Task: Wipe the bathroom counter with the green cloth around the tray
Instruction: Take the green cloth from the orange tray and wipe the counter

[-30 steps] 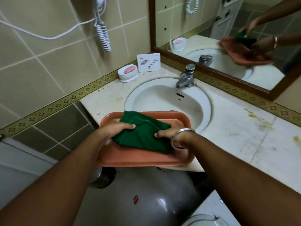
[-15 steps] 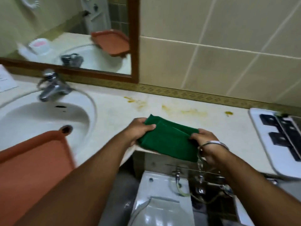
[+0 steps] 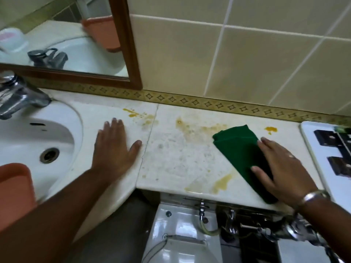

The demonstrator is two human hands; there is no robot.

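Toilet [image 3: 176, 234]: nearest, below the worktop's front edge, with chrome pipes [image 3: 252, 224] to its right.
Tray [image 3: 13, 194]: orange, at the lower left, over the near rim of the sink; only a corner shows.
Left hand [image 3: 114, 149]: flat on the worktop, fingers spread, holding nothing, just right of the sink rim.
Right hand [image 3: 281, 168]: palm down, fingers spread, pressing on the cloth; a metal bangle [image 3: 313, 196] on the wrist.
Cloth [image 3: 241, 149]: green, folded, lying on the right part of the worktop; its near corner reaches the front edge under the hand.
Worktop [image 3: 180, 152]: pale stone with a seam running front to back beside the left thumb.
Stains [image 3: 201, 128]: yellow-brown marks, some between the hands, one near the front edge left of the cloth, a small one just beyond the cloth.
White unit [image 3: 322, 152]: at the right edge, with dark blocks on it, just beside the right hand; it bounds the cloth's room on that side.
Open room: the stretch between the two hands carries nothing but stains.
Sink [image 3: 38, 130]: to the left, drain visible.
Tap [image 3: 17, 95]: chrome, behind the sink.
Far edge: patterned tile border [image 3: 209, 103] along the wall, a framed mirror [image 3: 76, 44] above the sink.
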